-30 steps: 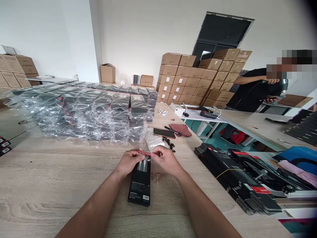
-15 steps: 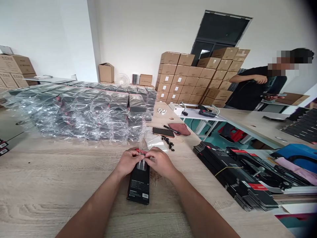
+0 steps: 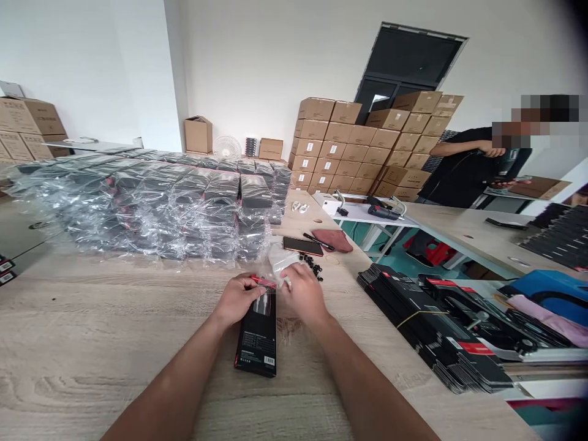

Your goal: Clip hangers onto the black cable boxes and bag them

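The left hand [image 3: 237, 299] is closing on the top end of a black retail box [image 3: 257, 337], with its fingers pressing a red strip [image 3: 263, 282] at the box's upper edge. The box is lying flat on the wooden bench [image 3: 92, 355], directly below and between the hands. The right hand [image 3: 303, 294] is curled and pinching a clear plastic bag [image 3: 279, 260], which is spreading up from the fingers toward a small heap of black parts [image 3: 311, 267]. A smartphone [image 3: 296, 245] is lying just beyond the bag.
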`<state>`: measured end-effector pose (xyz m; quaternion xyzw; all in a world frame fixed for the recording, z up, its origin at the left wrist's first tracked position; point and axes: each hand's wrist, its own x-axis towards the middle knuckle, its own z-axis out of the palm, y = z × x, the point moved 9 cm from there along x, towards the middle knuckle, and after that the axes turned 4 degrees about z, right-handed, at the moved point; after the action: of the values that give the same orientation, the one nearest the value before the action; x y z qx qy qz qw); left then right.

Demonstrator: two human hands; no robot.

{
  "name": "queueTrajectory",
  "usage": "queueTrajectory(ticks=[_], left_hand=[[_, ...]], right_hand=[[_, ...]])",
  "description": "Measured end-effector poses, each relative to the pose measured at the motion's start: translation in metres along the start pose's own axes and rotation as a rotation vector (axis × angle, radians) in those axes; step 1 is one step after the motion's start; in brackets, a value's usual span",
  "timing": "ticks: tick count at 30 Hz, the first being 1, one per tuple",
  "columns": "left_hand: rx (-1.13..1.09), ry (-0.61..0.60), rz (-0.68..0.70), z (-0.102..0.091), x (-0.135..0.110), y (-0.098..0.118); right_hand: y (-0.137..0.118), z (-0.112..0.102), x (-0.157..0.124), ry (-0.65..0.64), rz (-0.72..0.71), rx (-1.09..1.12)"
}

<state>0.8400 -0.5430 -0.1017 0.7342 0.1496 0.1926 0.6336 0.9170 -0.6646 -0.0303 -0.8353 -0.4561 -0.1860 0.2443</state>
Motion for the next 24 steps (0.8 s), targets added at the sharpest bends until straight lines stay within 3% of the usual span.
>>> queueTrajectory(ticks=[3, 8, 11, 14, 16, 18, 22, 24], left_hand=[[0.058, 0.011, 0.003, -0.001, 0.001, 0.000], [0.055, -0.001, 0.013, -0.001, 0.001, 0.002], [-0.097, -0.047, -0.012, -0.001, -0.003, 0.004], [-0.372, -0.155, -0.181, 0.009, -0.014, -0.002], [-0.536, -0.246, -0.281, 0.021, -0.023, -0.002], [-0.614, -0.287, -0.323, 0.029, -0.029, 0.000], [-0.638, -0.230, -0.335, 0.032, -0.030, -0.002], [-0.613, -0.188, -0.319, 0.029, -0.027, -0.004]], right_hand=[[0.006, -0.009, 0.001, 0.111, 0.034, 0.001], [0.015, 0.002, 0.003, 0.039, 0.037, 0.206], [0.051, -0.020, 0.005, 0.209, 0.209, 0.364], [0.075, -0.044, 0.003, 0.349, 0.302, 0.338], [0.070, -0.042, 0.004, 0.294, 0.249, 0.304], [0.055, -0.025, 0.006, 0.151, 0.149, 0.314], [0.029, 0.016, 0.001, -0.147, 0.035, 0.466], [0.025, 0.026, -0.001, -0.220, 0.038, 0.553]])
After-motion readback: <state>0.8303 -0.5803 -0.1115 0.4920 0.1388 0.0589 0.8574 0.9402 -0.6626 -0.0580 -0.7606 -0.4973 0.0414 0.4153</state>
